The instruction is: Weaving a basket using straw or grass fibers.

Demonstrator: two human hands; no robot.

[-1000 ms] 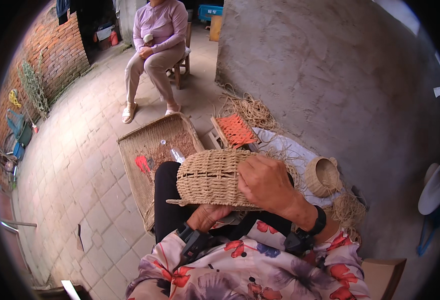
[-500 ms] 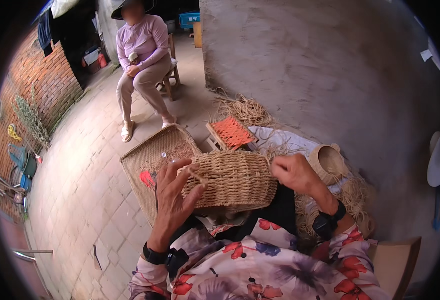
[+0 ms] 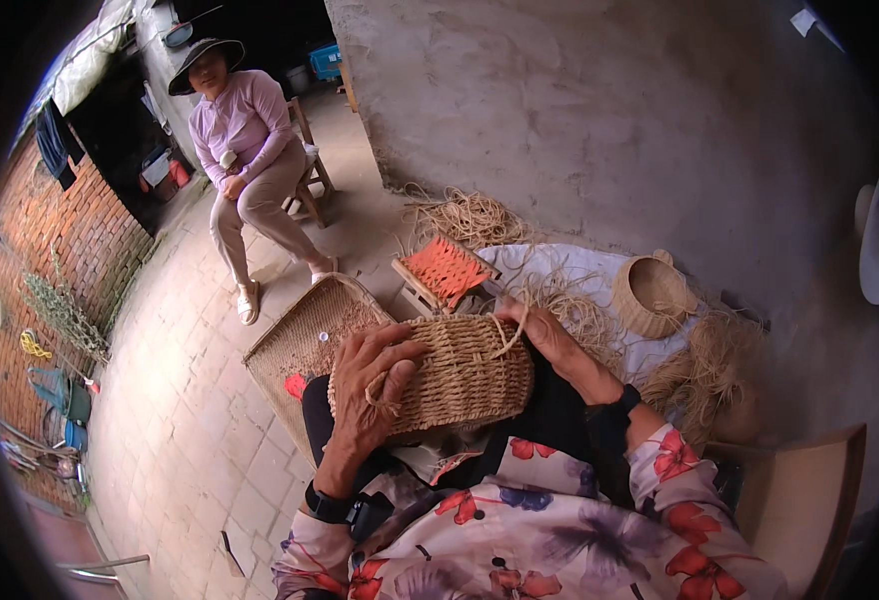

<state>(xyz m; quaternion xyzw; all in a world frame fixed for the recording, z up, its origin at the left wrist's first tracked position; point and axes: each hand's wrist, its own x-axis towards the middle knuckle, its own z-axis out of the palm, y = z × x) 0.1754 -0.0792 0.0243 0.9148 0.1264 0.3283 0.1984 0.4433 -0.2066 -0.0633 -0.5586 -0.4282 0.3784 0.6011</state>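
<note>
A woven straw basket [image 3: 470, 370] rests across my lap, its ribbed side facing up. My left hand [image 3: 368, 385] is wrapped over the basket's left end with the fingers bent against the weave; a short piece of straw cord shows by its little-finger side. At the upper right edge of the basket, my right hand [image 3: 552, 342] pinches a strand of straw cord [image 3: 508, 340] that curves over the side. Part of the right fingertips is hidden behind the thumb and the basket edge.
Ahead stands a low stool with an orange woven seat [image 3: 447, 272], beside a flat woven tray [image 3: 285, 330]. A round basket [image 3: 650, 297] and straw heaps [image 3: 715, 385] lie on white cloth to the right. A person [image 3: 250, 150] sits on a chair further off.
My left hand has come down from above the basket onto its left end. The right hand has moved left to the basket's edge, with cord at its fingers. The view has tilted.
</note>
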